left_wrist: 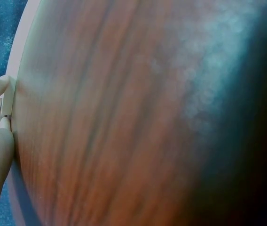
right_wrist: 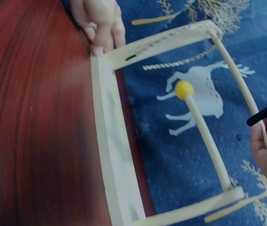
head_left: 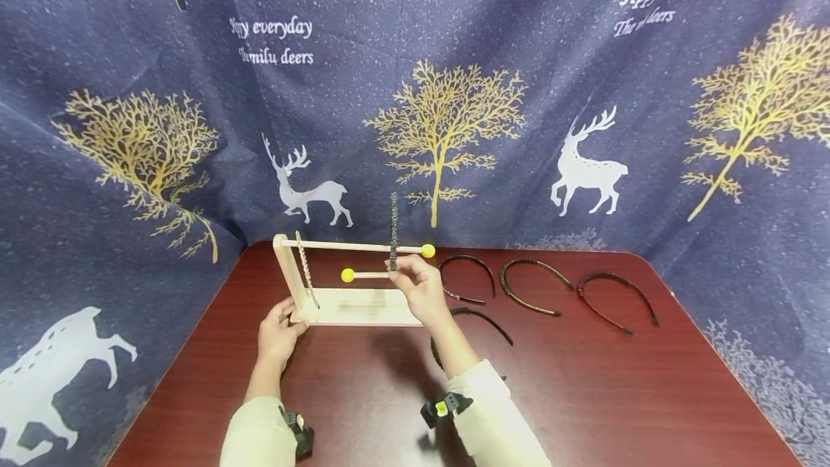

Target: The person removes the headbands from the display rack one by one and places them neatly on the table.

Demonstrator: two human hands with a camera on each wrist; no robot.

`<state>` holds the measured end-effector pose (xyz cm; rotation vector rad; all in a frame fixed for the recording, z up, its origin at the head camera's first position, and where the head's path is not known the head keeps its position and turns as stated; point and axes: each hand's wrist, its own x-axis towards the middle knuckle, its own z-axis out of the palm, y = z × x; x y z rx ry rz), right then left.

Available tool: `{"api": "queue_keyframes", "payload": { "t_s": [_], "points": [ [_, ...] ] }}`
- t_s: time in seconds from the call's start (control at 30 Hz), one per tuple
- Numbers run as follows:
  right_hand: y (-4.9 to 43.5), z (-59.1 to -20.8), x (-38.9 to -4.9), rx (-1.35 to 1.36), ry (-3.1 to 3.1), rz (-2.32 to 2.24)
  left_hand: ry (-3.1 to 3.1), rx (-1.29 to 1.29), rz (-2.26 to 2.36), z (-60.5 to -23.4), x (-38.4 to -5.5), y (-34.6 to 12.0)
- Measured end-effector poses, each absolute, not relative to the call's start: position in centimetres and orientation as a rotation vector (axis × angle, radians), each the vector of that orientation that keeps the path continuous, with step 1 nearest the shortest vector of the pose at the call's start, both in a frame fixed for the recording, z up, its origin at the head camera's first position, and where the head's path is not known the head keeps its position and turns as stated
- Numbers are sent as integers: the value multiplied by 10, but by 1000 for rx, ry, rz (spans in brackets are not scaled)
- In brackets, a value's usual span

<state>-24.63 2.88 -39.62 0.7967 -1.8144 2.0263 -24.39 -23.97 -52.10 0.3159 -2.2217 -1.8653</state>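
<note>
A pale wooden stand has an upper rod and a lower rod, each tipped with a yellow ball. My left hand grips the left end of its base; in the left wrist view, thumb and fingers pinch the wooden edge. A dark, glittery headband is upright in my right hand, held near its lower end, and overlaps the upper rod. Its black tip shows by the fingers in the right wrist view. One light, braided-looking headband hangs at the upper rod's left end.
On the reddish-brown table, right of the stand, lie a black headband, a gold-toned one and a dark red one. Another dark headband lies partly hidden by my right forearm. A blue patterned cloth hangs behind the table.
</note>
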Motion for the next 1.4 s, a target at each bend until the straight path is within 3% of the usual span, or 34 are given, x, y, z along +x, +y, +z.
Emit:
{"api": "queue_keyframes", "payload": {
  "t_s": [0.3, 0.63, 1.4],
  "points": [
    [51, -394, -241, 729, -1792, 2005, -2210, 296, -1847, -523, -244, -239],
    [82, -419, -243, 737, -1706, 2029, -2230, 284, -1827, -523, -246, -236],
    [154, -434, -210, 629, -1738, 1881, -2313, 286, -1795, -524, -244, -239]
  ]
}}
